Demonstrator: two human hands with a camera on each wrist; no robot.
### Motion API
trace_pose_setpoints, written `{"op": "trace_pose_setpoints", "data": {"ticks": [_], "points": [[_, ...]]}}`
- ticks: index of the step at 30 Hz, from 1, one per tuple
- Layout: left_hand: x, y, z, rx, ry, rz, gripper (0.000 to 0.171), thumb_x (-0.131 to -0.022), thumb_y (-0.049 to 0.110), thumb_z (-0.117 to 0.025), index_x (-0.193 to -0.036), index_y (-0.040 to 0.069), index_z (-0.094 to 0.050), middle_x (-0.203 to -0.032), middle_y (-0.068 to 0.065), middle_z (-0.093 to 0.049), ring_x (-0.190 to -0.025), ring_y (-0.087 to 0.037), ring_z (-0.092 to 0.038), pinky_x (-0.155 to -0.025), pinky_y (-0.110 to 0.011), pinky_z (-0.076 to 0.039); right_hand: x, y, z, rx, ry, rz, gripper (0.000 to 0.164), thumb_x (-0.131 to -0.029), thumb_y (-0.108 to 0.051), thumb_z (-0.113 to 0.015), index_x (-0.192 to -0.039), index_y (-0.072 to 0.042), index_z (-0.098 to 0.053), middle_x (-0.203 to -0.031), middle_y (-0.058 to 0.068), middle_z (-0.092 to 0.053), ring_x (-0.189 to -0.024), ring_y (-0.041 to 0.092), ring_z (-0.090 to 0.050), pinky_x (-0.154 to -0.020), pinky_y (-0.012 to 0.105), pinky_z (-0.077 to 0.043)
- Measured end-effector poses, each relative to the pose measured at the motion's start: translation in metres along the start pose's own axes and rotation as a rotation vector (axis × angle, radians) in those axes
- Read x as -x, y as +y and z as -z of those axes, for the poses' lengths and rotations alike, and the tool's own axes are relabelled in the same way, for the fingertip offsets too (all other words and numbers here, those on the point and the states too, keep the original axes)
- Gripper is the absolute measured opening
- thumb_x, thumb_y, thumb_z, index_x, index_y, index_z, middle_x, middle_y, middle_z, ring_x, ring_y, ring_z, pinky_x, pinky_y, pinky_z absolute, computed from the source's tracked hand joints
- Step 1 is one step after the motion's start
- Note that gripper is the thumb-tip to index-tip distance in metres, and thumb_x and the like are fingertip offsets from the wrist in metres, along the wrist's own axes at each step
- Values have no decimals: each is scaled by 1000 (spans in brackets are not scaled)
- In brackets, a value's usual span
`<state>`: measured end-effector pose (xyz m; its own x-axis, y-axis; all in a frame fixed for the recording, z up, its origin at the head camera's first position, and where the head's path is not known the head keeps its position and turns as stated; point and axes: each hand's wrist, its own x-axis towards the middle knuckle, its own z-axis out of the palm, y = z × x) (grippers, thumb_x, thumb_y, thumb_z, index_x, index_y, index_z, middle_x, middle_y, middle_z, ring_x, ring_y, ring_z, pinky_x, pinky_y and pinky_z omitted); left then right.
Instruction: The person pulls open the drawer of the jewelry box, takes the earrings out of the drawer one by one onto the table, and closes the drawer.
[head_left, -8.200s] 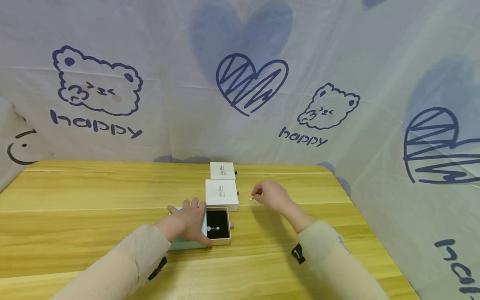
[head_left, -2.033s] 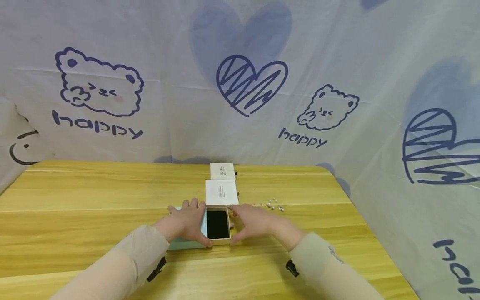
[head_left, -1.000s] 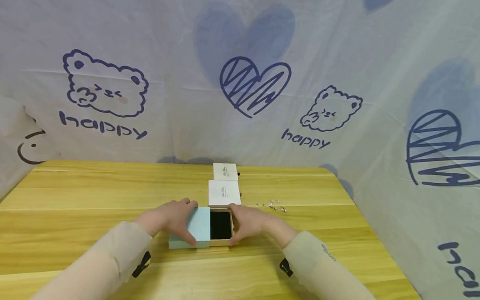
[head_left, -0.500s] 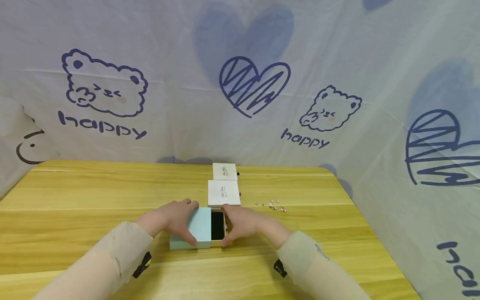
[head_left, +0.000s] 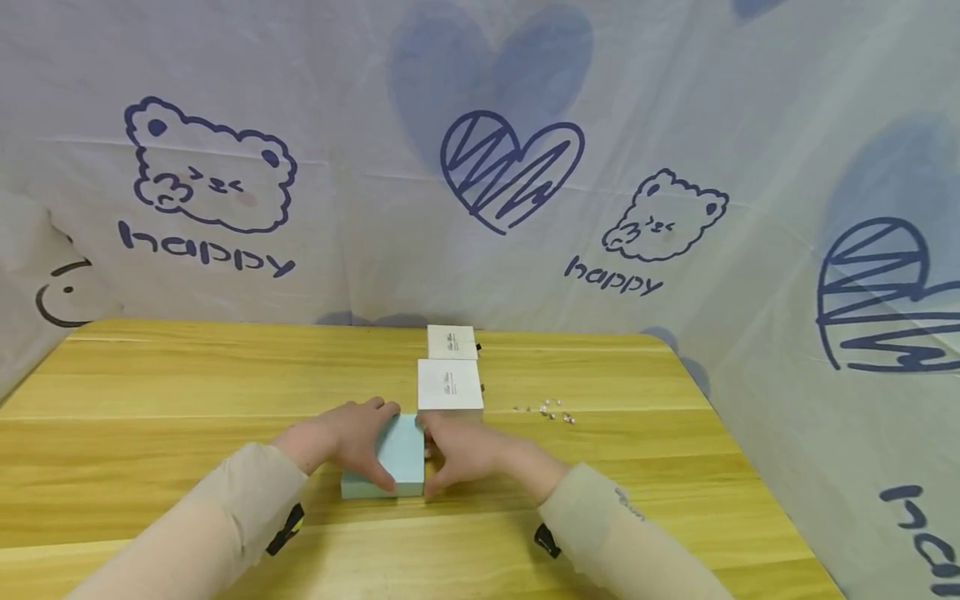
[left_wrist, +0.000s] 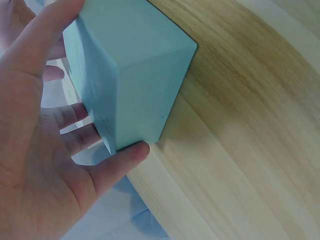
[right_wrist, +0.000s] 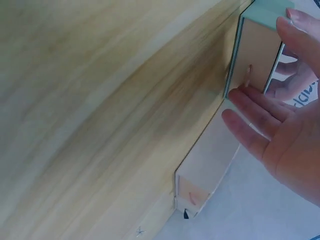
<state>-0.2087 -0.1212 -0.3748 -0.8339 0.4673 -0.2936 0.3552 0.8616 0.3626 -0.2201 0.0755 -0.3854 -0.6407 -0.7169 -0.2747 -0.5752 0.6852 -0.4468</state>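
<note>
A light-blue jewelry box (head_left: 402, 450) lies on the wooden table with its sliding drawer pushed in. My left hand (head_left: 351, 440) grips the sleeve, fingers on the far side and thumb at the near side; in the left wrist view the little finger lies against the blue end of the box (left_wrist: 145, 90). My right hand (head_left: 468, 454) touches the right end, thumb and fingers spread across it. In the right wrist view the drawer's beige front (right_wrist: 252, 50), with a small ribbon tab, sits inside the blue sleeve. The drawer's inside is hidden.
Behind the blue box stand a white box (head_left: 448, 385) and a smaller white box (head_left: 452, 342), both with ribbon tabs on the right. Several small earring-like pieces (head_left: 551, 410) lie on the table (head_left: 637, 475) to the right. A printed cloth (head_left: 360, 233) hangs behind.
The jewelry lying on the black lining has left the drawer, and small pieces now lie at right. My right hand has pushed the drawer leftward into the blue sleeve; my left hand has shifted left.
</note>
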Motion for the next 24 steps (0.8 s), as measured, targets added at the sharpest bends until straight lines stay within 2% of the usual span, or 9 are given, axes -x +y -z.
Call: {"op": "trace_pose_setpoints", "data": {"ticks": [4,8,15,24], "points": [[1,0,-1,3,0,0,97,-61,46,-83,-136,4,-40,-126,-14,-49,-94,-27,-54,-80,-43,-49,2,-2,0,13,-2,-9,81,-76,-31,-78,-137,-4,-31,-119,4,-57,-102,7,-54,-87,17,-44],[2,-3,1,5,-8,0,98,-61,46,-83,-137,3,-39,-130,-17,-48,-99,-30,-54,-83,-45,-48,5,0,0,-1,8,-33,82,-79,-30,-75,-141,-6,-28,-124,7,-57,-110,11,-55,-94,22,-44],[4,-16,7,-57,23,25,98,-63,49,-81,-138,2,-40,-137,-23,-43,-118,-46,-46,-90,-55,-44,13,5,5,13,41,-56,63,-81,-31,-72,-131,-8,-42,-121,7,-60,-111,16,-57,-95,27,-45],[-3,-22,12,-94,84,31,92,-67,48,-78,-137,0,-42,-136,-22,-45,-120,-42,-45,-89,-55,-45,15,10,4,29,31,-70,58,-83,-32,-70,-129,-8,-44,-121,6,-60,-113,16,-56,-97,27,-45]]}}
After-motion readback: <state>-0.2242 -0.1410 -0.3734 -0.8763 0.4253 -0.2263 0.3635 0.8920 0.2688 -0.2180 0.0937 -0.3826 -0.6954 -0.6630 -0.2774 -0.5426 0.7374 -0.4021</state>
